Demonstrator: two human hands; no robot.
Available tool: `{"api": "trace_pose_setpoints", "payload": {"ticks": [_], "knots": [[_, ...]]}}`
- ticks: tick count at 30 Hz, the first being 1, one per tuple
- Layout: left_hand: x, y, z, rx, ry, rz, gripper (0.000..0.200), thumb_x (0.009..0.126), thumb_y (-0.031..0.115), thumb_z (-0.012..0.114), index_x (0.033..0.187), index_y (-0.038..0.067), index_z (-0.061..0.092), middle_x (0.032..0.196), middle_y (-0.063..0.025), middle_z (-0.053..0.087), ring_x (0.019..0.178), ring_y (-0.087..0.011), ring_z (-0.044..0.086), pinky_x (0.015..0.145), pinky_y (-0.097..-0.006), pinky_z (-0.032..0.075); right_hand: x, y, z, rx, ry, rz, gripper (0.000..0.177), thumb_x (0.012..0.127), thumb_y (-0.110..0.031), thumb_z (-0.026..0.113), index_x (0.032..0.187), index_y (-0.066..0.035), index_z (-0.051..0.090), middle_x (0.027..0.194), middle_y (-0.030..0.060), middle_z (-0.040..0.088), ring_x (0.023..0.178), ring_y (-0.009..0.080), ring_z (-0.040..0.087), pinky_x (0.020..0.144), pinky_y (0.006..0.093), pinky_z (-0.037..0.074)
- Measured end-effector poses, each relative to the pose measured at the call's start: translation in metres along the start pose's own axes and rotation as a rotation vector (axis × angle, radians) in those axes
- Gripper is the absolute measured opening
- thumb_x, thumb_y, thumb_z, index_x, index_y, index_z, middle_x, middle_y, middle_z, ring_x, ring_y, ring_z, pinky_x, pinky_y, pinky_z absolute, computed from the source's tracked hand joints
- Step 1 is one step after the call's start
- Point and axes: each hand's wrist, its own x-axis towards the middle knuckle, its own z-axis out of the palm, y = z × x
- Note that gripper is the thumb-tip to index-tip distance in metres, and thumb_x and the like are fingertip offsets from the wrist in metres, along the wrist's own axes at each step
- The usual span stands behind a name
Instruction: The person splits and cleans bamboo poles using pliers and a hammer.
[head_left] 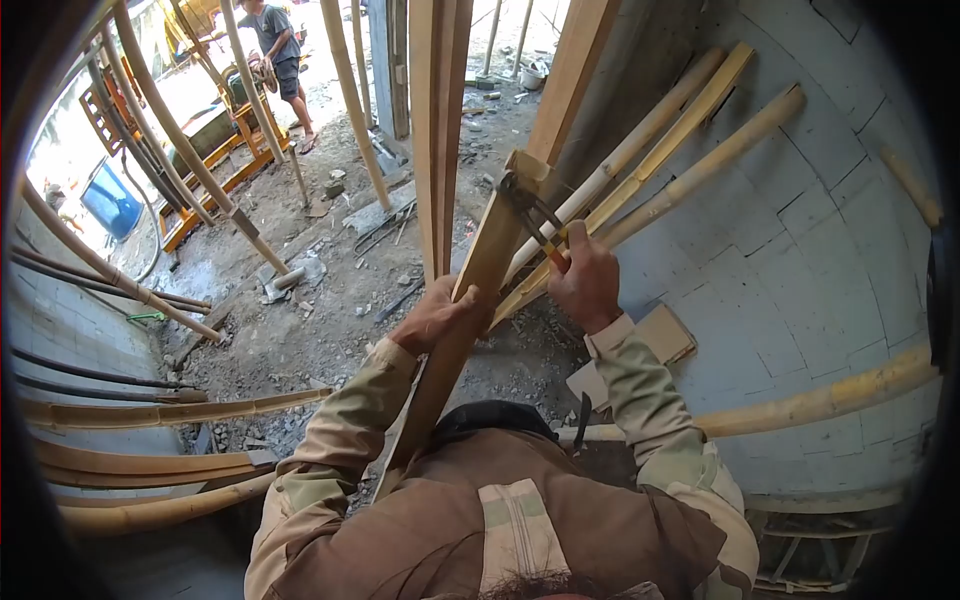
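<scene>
My left hand (442, 312) is wrapped around a long wooden plank (462, 320) that slants up from beside my body. In my right hand (586, 283) is a pair of pincers (541, 222) with orange on the handles. The dark jaws of the pincers rest against the plank near its upper end. Whether the jaws grip a nail there, I cannot make out. A bamboo pole (640, 150) and a split bamboo length (668, 135) lean behind my right hand.
Upright timber boards (440, 130) stand just ahead. More bamboo poles (180, 140) lean at the left. Rubble covers the ground (330, 310). A block wall (790, 250) rises on the right. Another person (277, 60) stands near an orange machine frame (240, 150) and a blue container (110, 200).
</scene>
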Motion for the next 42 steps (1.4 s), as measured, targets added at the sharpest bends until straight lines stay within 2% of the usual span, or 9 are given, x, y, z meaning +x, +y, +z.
{"api": "trace_pose_setpoints", "payload": {"ticks": [7, 11, 19, 21, 27, 29, 31, 34, 42], "knots": [[-0.002, 0.0, -0.007, -0.094, -0.051, 0.031, 0.074, 0.089, 0.067, 0.065, 0.116, -0.002, 0.058, 0.088, -0.0085, 0.067, 0.076, -0.017, 0.068, 0.067, -0.0343, 0.059, 0.001, -0.021, -0.05, 0.526, 0.592, -0.272, 0.011, 0.088, -0.003, 0.059, 0.092, -0.006, 0.05, 0.072, 0.0122, 0.054, 0.057, 0.0329, 0.051, 0.052, 0.0354, 0.04], [-0.01, 0.002, -0.002, -0.135, -0.073, -0.011, 0.075, 0.089, 0.068, 0.065, 0.116, -0.002, 0.058, 0.089, -0.0092, 0.067, 0.077, -0.0175, 0.069, 0.069, -0.0346, 0.06, -0.002, -0.007, -0.022, 0.121, 0.051, -0.057, 0.02, 0.081, 0.001, 0.064, 0.092, -0.006, 0.049, 0.066, 0.0095, 0.047, 0.056, 0.0286, 0.055, 0.054, 0.0396, 0.044], [-0.013, 0.01, -0.002, -0.133, -0.099, 0.005, 0.079, 0.086, 0.072, 0.066, 0.115, -0.001, 0.06, 0.087, -0.0084, 0.066, 0.076, -0.0175, 0.068, 0.068, -0.0334, 0.058, -0.003, -0.022, -0.031, 0.607, 0.666, -0.237, 0.024, 0.078, 0.01, 0.061, 0.095, -0.004, 0.05, 0.064, 0.0105, 0.051, 0.056, 0.0308, 0.058, 0.057, 0.0362, 0.049], [-0.01, 0.0, -0.001, -0.125, -0.084, -0.001, 0.079, 0.085, 0.072, 0.066, 0.115, -0.001, 0.06, 0.087, -0.0084, 0.066, 0.077, -0.0177, 0.068, 0.067, -0.0332, 0.058, 0.005, -0.008, -0.016, 0.015, -0.02, -0.013, 0.024, 0.079, 0.01, 0.06, 0.09, -0.005, 0.045, 0.064, 0.0111, 0.046, 0.053, 0.0258, 0.052, 0.053, 0.0365, 0.044], [-0.014, 0.003, -0.004, -0.127, -0.071, 0.031, 0.077, 0.086, 0.071, 0.066, 0.114, -0.001, 0.059, 0.088, -0.0088, 0.067, 0.076, -0.018, 0.068, 0.068, -0.0331, 0.057, -0.007, -0.042, -0.06, 0.408, 0.245, -0.007, 0.018, 0.085, 0.005, 0.058, 0.086, -0.005, 0.044, 0.063, 0.0077, 0.045, 0.051, 0.0213, 0.05, 0.051, 0.0328, 0.042], [-0.013, 0.002, -0.005, -0.151, -0.093, 0.036, 0.076, 0.087, 0.07, 0.066, 0.114, -0.001, 0.059, 0.088, -0.0087, 0.067, 0.076, -0.0177, 0.068, 0.068, -0.0335, 0.058, -0.004, -0.046, -0.062, 0.61, 0.619, -0.199, 0.016, 0.089, 0.001, 0.058, 0.085, -0.005, 0.044, 0.065, 0.0057, 0.045, 0.052, 0.0177, 0.049, 0.05, 0.0322, 0.041], [-0.013, 0.001, -0.006, -0.144, -0.086, 0.033, 0.076, 0.087, 0.07, 0.066, 0.114, -0.001, 0.059, 0.088, -0.0087, 0.066, 0.076, -0.0177, 0.068, 0.067, -0.0338, 0.058, -0.014, -0.031, -0.043, 0.482, 0.588, -0.195, 0.024, 0.08, 0.005, 0.062, 0.093, -0.007, 0.046, 0.071, 0.0097, 0.046, 0.05, 0.0277, 0.049, 0.048, 0.039, 0.041], [-0.015, 0.0, -0.003, -0.153, -0.084, 0.029, 0.076, 0.087, 0.07, 0.066, 0.113, -0.001, 0.059, 0.087, -0.0086, 0.066, 0.076, -0.0179, 0.068, 0.067, -0.034, 0.058, -0.007, -0.008, -0.008, -0.005, -0.007, 0.002, 0.024, 0.077, -0.001, 0.063, 0.094, -0.007, 0.047, 0.067, 0.0116, 0.054, 0.056, 0.0392, 0.057, 0.052, 0.0502, 0.047], [-0.013, 0.012, -0.004, -0.163, -0.103, 0.039, 0.075, 0.086, 0.07, 0.067, 0.112, -0.001, 0.058, 0.088, -0.0089, 0.066, 0.074, -0.0178, 0.069, 0.068, -0.0338, 0.059, -0.018, -0.033, -0.041, 0.364, 0.59, -0.347, 0.019, 0.086, 0.0, 0.062, 0.092, -0.008, 0.047, 0.067, 0.0099, 0.045, 0.049, 0.0278, 0.049, 0.046, 0.0417, 0.043]]}}
